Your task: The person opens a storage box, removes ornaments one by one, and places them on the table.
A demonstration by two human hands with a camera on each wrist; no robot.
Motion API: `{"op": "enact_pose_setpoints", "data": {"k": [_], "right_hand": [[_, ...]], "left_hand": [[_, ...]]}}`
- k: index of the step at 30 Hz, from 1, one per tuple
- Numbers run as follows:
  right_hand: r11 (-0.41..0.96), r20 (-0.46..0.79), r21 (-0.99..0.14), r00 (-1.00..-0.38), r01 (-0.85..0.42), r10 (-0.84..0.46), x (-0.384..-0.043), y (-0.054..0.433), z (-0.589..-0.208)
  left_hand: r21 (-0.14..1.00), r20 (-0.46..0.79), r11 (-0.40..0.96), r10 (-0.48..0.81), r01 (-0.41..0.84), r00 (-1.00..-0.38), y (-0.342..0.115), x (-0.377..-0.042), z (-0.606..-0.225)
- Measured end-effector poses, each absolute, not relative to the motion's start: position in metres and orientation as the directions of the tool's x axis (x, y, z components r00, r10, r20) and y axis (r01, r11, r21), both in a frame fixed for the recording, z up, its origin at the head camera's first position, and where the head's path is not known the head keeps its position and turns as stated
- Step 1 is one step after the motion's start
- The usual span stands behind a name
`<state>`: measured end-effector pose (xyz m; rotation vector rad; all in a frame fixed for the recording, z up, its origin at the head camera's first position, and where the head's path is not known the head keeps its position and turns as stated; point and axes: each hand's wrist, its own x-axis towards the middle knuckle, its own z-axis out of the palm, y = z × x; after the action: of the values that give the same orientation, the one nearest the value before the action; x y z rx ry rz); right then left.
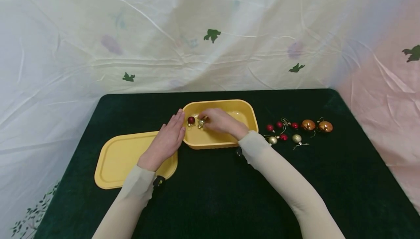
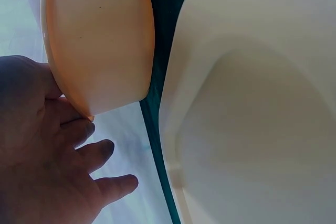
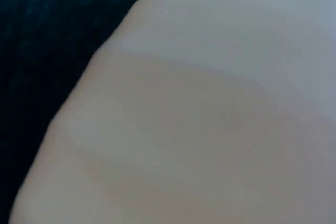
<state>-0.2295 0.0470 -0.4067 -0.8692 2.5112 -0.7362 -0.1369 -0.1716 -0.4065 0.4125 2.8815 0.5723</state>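
Note:
In the head view, a yellow plastic box (image 1: pixel 220 146) stands on the dark green table. My right hand (image 1: pixel 223 122) reaches into it and pinches a small gold Christmas ball (image 1: pixel 201 123) near the left end. Beside that ball lies a dark red Christmas ball (image 1: pixel 191 120). My left hand (image 1: pixel 167 137), fingers extended, rests against the box's left side; the left wrist view has the fingertips at the rim. Under the left wrist lies the flat yellow lid (image 1: pixel 121 159). A blurred pale surface fills most of the right wrist view, with the right hand's fingers hidden.
Right of the box lie several small red balls (image 1: pixel 283 137), two gold glitter balls (image 1: pixel 296 138) and two shiny orange balls (image 1: pixel 308 125), some with string loops. A patterned white cloth (image 1: pixel 210 60) hangs behind the table.

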Motion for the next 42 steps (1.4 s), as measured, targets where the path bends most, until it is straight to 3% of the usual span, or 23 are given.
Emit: {"op": "enact_pose_setpoints", "data": {"k": [14, 21, 34, 42], "right_hand": [[0.665, -0.136, -0.600, -0.762, -0.445, -0.633, -0.228, 0.049, -0.401], [0.653, -0.066, -0.626, -0.806, -0.426, -0.588, -0.221, 0.060, -0.393], [0.545, 0.092, -0.715, -0.831, -0.439, -0.548, -0.199, 0.094, -0.386], [0.551, 0.113, -0.729, -0.866, -0.406, -0.488, -0.186, 0.110, -0.375]], "left_hand": [[0.411, -0.110, 0.882, 0.301, 0.232, -0.947, -0.172, -0.135, -0.404], [0.418, -0.110, 0.879, 0.302, 0.231, -0.947, -0.173, -0.136, -0.404], [0.418, -0.115, 0.879, 0.301, 0.229, -0.947, -0.173, -0.136, -0.405], [0.414, -0.115, 0.879, 0.307, 0.235, -0.945, -0.173, -0.137, -0.404]]}}
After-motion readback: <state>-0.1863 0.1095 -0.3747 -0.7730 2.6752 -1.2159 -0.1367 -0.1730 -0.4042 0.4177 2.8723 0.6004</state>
